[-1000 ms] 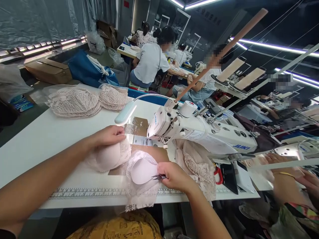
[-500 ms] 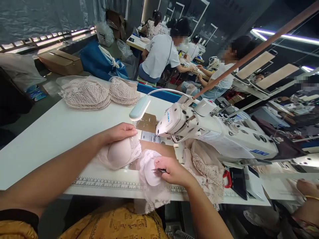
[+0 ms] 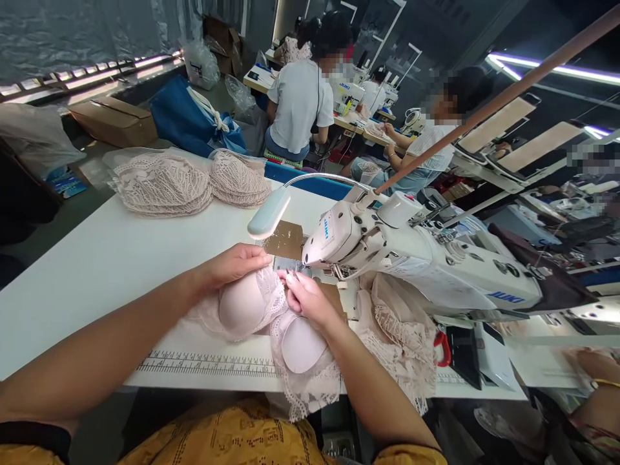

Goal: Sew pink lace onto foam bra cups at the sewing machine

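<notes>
A pale pink lace bra lies in front of the sewing machine [image 3: 322, 236], its left cup [image 3: 242, 303] and right cup [image 3: 303, 344] facing up. My left hand [image 3: 242, 261] is closed on the top edge of the left cup, thumb and fingers pinching the lace. Between the cups and the needle area is my right hand [image 3: 305, 294], fingers closed around small thread snips, mostly hidden in the grip; only a dark bit shows. Its fingertips are beside the lace edge of the left cup. The right cup's lace hangs over the table's front edge.
Stacks of lace cups [image 3: 162, 184] sit at the table's back left. More lace pieces [image 3: 394, 329] lie right of the bra, beside a red-handled tool [image 3: 442, 347] and a dark phone-like object [image 3: 464, 355]. A lamp [image 3: 268, 213] overhangs the work. Co-workers sit behind.
My right hand has moved up and left with the snips, from over the right cup to the left cup's lace edge. The bra has shifted slightly right. A co-worker behind has straightened up.
</notes>
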`<state>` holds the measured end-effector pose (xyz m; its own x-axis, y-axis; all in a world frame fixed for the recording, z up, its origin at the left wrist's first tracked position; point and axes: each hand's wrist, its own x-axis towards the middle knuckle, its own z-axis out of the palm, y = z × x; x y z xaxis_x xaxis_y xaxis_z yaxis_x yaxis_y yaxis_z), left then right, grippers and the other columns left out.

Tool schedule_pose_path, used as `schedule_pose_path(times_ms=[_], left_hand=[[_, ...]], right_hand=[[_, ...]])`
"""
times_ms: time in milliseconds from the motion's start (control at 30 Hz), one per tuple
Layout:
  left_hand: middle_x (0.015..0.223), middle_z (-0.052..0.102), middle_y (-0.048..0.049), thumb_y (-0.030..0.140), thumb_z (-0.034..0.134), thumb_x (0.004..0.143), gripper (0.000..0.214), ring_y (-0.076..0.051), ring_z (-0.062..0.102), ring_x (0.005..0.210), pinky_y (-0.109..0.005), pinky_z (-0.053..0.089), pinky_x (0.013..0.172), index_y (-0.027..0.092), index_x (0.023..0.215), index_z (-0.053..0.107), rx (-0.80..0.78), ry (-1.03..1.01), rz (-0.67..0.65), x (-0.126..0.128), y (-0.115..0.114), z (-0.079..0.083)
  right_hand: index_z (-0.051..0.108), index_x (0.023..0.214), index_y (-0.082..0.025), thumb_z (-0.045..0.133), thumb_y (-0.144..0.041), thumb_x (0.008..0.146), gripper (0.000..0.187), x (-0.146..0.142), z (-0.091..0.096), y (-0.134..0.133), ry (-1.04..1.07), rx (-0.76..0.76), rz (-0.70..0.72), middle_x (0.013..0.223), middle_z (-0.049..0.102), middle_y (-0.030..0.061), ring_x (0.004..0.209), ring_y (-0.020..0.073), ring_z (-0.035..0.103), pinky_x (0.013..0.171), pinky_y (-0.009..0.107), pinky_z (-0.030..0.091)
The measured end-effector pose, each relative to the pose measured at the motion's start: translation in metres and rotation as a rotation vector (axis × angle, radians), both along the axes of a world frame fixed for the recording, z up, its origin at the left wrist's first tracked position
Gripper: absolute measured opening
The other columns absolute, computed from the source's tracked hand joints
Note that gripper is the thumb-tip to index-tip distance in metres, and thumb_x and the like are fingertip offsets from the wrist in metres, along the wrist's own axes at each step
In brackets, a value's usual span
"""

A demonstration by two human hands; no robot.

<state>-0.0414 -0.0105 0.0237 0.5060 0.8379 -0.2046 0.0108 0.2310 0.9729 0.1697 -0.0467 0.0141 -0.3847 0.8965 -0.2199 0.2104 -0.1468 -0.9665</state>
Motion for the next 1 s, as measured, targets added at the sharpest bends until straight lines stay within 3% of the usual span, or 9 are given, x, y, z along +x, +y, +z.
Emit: schedule_pose_path(times_ms=[67,133,267,633,700,767,900,1000], left_hand=[[0.062,0.048,0.004,0.053,0.063,0.083,0.041,-0.008,0.042,0.053,-0.02,0.036,0.05,0.016,0.069,0.05,0.035,0.034,0.018,0.0,-0.001,0.0],[0.062,0.046,0.0041,0.052,0.061,0.084,0.041,-0.008,0.042,0.053,-0.02,0.035,0.051,0.016,0.069,0.05,0.063,0.066,0.033,0.0,0.0,-0.001],[0.062,0.045,0.0036,0.05,0.059,0.085,0.039,-0.009,0.041,0.053,-0.021,0.033,0.05,0.016,0.068,0.049,0.082,0.102,0.046,0.001,0.001,-0.004],[0.062,0.045,0.0033,0.047,0.054,0.089,0.038,-0.009,0.04,0.053,-0.022,0.031,0.051,0.016,0.067,0.051,0.184,0.255,0.035,0.002,0.003,-0.006],[0.067,0.052,0.0018,0.045,0.056,0.088,0.033,-0.01,0.048,0.059,-0.023,0.036,0.055,0.016,0.071,0.055,0.257,0.281,0.026,-0.001,0.005,-0.007],[0.082,0.062,-0.001,0.045,0.063,0.083,0.028,-0.014,0.057,0.074,-0.026,0.043,0.067,0.017,0.088,0.062,0.371,0.33,0.01,-0.002,0.005,-0.005],[0.109,0.066,-0.0065,0.045,0.077,0.069,0.052,-0.023,0.059,0.101,-0.035,0.043,0.089,0.02,0.113,0.064,0.669,0.467,-0.083,0.001,0.003,-0.002],[0.104,0.067,-0.0061,0.044,0.076,0.071,0.047,-0.021,0.059,0.095,-0.032,0.043,0.083,0.019,0.11,0.066,0.726,0.44,-0.212,0.006,0.0,-0.001]], right_hand=[[0.06,0.083,-0.02,0.045,-0.062,0.089,0.045,-0.004,-0.005,0.0,0.011,-0.002,0.011,0.041,0.034,-0.009,0.038,0.0087,0.027,0.04,0.024,0.024],[0.056,0.074,-0.021,0.052,-0.063,0.085,0.044,-0.003,-0.006,0.0,0.016,-0.004,0.02,0.044,0.035,-0.0085,0.041,0.0085,0.028,0.041,0.024,0.025],[0.058,0.076,-0.019,0.07,-0.05,0.075,0.034,0.004,-0.002,-0.002,-0.007,0.039,0.028,0.062,0.048,-0.0043,0.052,0.0089,0.039,0.046,0.023,0.033],[0.057,0.079,-0.02,0.066,-0.033,0.083,0.017,0.009,-0.006,-0.003,-0.058,0.186,0.1,0.072,0.051,-0.0021,0.066,0.0121,0.045,0.06,0.026,0.044],[0.054,0.075,-0.02,0.064,-0.033,0.084,0.018,0.009,-0.006,-0.003,-0.076,0.198,0.083,0.072,0.051,-0.0024,0.066,0.0124,0.045,0.063,0.027,0.044],[0.054,0.075,-0.021,0.064,-0.034,0.084,0.018,0.009,-0.006,-0.003,-0.075,0.199,0.075,0.071,0.05,-0.0027,0.066,0.0126,0.045,0.064,0.028,0.043],[0.058,0.075,-0.02,0.061,-0.033,0.085,0.017,0.008,-0.003,-0.004,-0.062,0.203,0.099,0.07,0.05,-0.0024,0.066,0.0129,0.045,0.065,0.029,0.043],[0.062,0.081,-0.02,0.061,-0.032,0.085,0.013,0.006,-0.001,-0.005,-0.022,0.196,0.099,0.077,0.057,-0.0007,0.072,0.0141,0.051,0.071,0.03,0.045]])
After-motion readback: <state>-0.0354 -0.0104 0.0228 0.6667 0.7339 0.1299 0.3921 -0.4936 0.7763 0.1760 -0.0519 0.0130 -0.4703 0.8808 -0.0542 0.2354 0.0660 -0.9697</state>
